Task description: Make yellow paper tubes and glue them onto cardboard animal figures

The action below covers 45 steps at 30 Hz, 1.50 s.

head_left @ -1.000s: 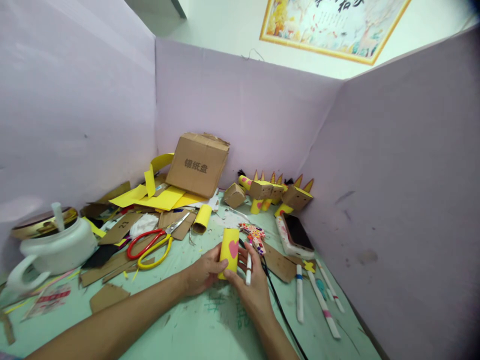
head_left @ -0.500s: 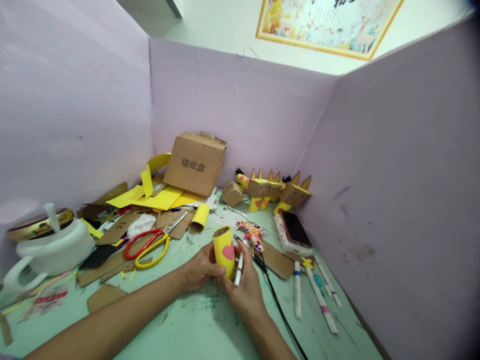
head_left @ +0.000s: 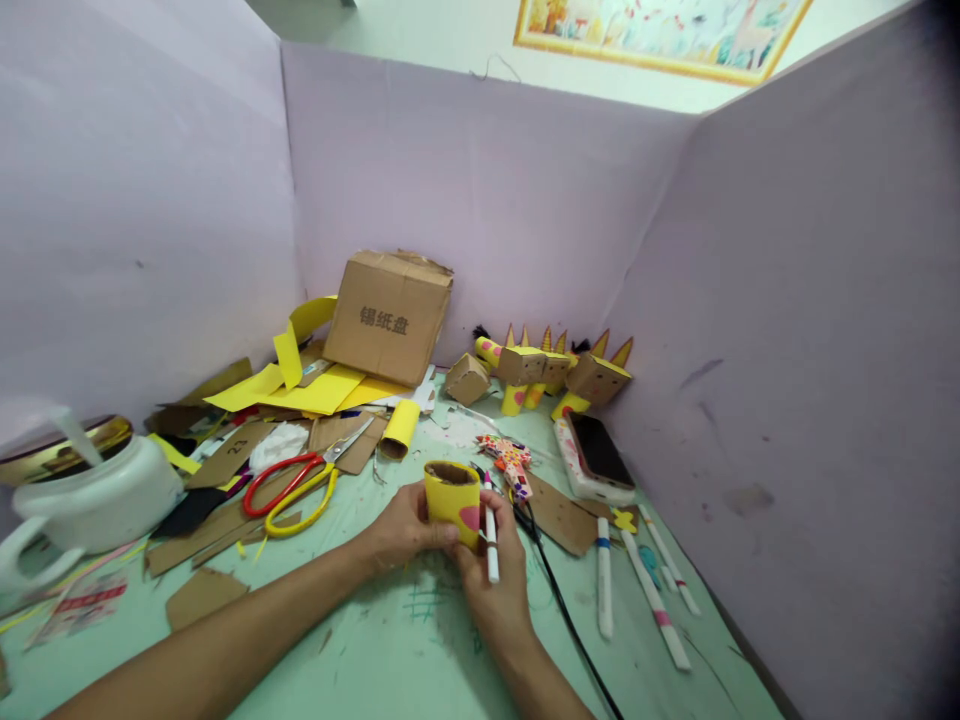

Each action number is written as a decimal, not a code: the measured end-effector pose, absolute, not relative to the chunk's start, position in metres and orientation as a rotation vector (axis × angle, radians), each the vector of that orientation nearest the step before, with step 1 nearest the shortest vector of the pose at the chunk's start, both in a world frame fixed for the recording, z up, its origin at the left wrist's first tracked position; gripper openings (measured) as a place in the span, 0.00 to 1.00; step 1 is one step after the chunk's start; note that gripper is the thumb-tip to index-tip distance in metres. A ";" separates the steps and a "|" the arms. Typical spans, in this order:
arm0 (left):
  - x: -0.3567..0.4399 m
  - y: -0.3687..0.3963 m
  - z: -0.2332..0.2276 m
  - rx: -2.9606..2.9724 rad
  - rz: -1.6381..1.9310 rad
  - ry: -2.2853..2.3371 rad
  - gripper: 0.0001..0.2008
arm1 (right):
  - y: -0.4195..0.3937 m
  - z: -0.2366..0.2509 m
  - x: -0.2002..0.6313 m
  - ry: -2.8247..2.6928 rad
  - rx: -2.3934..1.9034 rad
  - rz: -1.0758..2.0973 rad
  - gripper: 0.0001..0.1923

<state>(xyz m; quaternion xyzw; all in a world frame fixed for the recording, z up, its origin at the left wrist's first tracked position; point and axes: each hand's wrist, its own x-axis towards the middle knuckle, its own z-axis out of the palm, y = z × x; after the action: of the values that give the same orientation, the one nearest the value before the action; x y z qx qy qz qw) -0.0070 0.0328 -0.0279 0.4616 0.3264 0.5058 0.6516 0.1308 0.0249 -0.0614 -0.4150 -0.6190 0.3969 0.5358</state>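
Between my hands is a yellow-covered cardboard tube (head_left: pixel 448 500) with a pink heart on its side, its hollow brown end facing up. My left hand (head_left: pixel 409 528) is closed around the tube's left side, thumb across the front. My right hand (head_left: pixel 501 560) grips the lower right of the tube and also has a white marker (head_left: pixel 491 535) tucked between its fingers. Just behind my right hand lies a hot glue gun (head_left: pixel 510 465) wrapped in patterned covering, with a black cord (head_left: pixel 559 595) running toward me. Another yellow tube (head_left: pixel 400 428) lies farther back.
Red-and-yellow scissors (head_left: pixel 304 485), yellow paper (head_left: pixel 322 392) and cardboard scraps lie left, near a white pot (head_left: pixel 97 495). A cardboard box (head_left: pixel 390 315) leans at the back. Yellow cardboard figures (head_left: pixel 555 370), a phone (head_left: pixel 600 450) and several markers (head_left: pixel 604 580) are on the right.
The tube has turned in my hands: its heart has shifted right and its open end now faces me more. The marker stays in my right hand. The view has tilted slightly down.
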 end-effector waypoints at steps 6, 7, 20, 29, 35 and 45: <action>-0.007 0.032 -0.029 0.999 1.155 0.817 0.19 | 0.025 -0.059 0.131 -1.438 -0.997 1.060 0.25; -0.008 0.032 -0.030 0.987 1.144 0.817 0.20 | 0.025 -0.056 0.133 -1.459 -1.004 1.098 0.27; -0.011 0.015 -0.022 0.847 0.771 0.591 0.23 | 0.032 -0.031 0.151 -0.955 -0.775 1.606 0.29; -0.005 0.015 -0.037 0.938 0.862 0.650 0.27 | 0.036 -0.034 0.156 -0.975 -0.818 1.489 0.31; -0.002 0.016 -0.046 1.007 0.917 0.702 0.31 | 0.037 -0.035 0.154 -0.959 -0.859 1.372 0.31; -0.003 0.012 -0.030 0.854 0.965 0.704 0.24 | 0.040 -0.025 0.154 -0.808 -0.791 1.531 0.22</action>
<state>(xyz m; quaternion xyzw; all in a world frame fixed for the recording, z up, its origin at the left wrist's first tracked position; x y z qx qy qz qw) -0.0031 0.0122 -0.0295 0.3898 0.3213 0.4401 0.7424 0.1544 0.0399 -0.0247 -0.3386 -0.3459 0.6551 0.5802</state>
